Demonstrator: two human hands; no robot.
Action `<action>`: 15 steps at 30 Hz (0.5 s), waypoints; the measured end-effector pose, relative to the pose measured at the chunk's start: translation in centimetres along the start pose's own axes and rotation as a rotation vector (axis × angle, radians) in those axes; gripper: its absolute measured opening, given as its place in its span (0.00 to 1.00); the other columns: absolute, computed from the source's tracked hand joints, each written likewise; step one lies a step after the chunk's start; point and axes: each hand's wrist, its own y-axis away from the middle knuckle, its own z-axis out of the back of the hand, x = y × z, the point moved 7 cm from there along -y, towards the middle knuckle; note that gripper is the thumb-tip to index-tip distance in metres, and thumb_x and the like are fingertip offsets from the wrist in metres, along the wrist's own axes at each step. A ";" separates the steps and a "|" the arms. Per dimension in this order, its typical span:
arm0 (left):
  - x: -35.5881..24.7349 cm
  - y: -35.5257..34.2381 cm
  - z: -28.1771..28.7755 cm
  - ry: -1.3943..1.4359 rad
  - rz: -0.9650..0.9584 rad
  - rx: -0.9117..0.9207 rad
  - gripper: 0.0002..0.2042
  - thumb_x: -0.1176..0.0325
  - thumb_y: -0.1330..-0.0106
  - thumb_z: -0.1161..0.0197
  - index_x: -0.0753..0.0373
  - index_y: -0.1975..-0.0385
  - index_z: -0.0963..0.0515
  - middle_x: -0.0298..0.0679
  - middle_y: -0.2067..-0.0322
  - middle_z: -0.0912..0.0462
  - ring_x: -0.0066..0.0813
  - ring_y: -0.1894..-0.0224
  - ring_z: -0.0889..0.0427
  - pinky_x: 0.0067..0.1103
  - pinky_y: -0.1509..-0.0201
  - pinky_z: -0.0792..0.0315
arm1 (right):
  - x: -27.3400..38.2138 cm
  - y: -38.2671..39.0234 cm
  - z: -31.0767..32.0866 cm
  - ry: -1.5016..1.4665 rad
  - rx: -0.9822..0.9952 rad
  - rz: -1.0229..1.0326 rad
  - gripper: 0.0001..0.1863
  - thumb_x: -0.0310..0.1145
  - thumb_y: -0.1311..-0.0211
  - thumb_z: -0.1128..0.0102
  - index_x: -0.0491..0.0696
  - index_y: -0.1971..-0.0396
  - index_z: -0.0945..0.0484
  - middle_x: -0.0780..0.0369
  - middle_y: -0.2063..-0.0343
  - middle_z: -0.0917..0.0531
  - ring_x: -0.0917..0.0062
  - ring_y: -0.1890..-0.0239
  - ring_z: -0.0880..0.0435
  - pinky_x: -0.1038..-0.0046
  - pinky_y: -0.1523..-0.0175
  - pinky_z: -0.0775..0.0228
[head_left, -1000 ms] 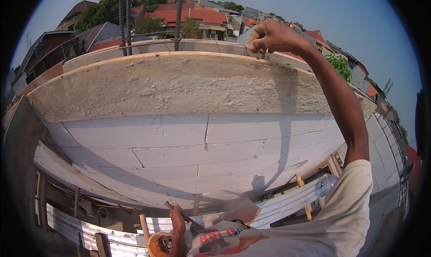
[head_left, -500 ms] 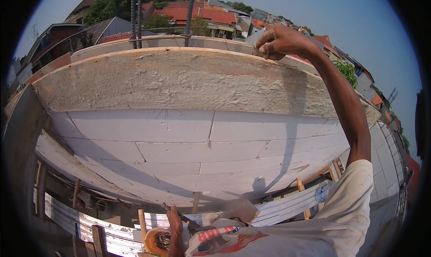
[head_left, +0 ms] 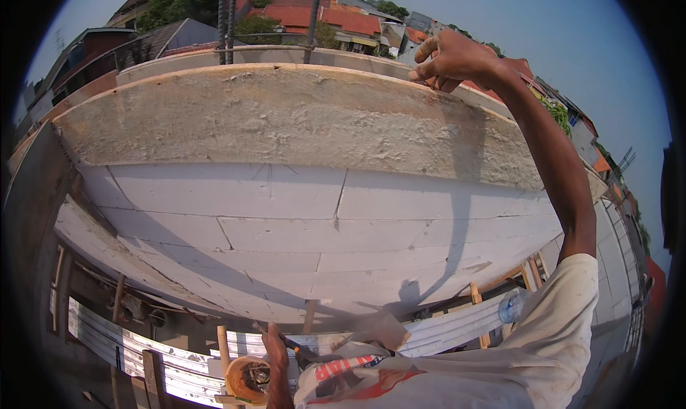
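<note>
My right hand (head_left: 457,60) is raised to the top edge of a long, rough wooden board (head_left: 286,123). Its fingers are curled near that edge; anything small between them is too hidden to name. Low down by my body, my left hand (head_left: 276,352) is closed around a hammer (head_left: 300,349) with a dark handle and some orange on it. The hammer's head end pokes out past the fingers, partly hidden. Beside the left hand stands an orange bucket (head_left: 232,380) with dark small pieces inside.
Below the board is a wall of pale blocks (head_left: 279,232). Steel bars (head_left: 313,20) rise behind it. At the left, another board (head_left: 28,187) meets the corner. Corrugated white sheets (head_left: 179,370), wooden posts (head_left: 153,377) and a plastic bottle (head_left: 510,307) lie lower down.
My right index finger has lifted a little and the fingers have spread slightly at the board's edge. The view has tilted slightly; my left hand still grips the hammer.
</note>
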 end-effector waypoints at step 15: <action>-1.0 -1.1 -2.9 -0.098 0.044 0.047 0.22 0.49 0.21 0.45 0.63 0.68 0.25 0.36 0.73 0.29 0.28 0.71 0.26 0.30 0.67 0.26 | -4.7 -1.7 -3.1 -0.574 0.078 -0.030 0.27 0.42 0.36 0.22 0.39 0.45 0.17 0.52 0.56 0.15 0.72 0.57 0.16 0.70 0.50 0.25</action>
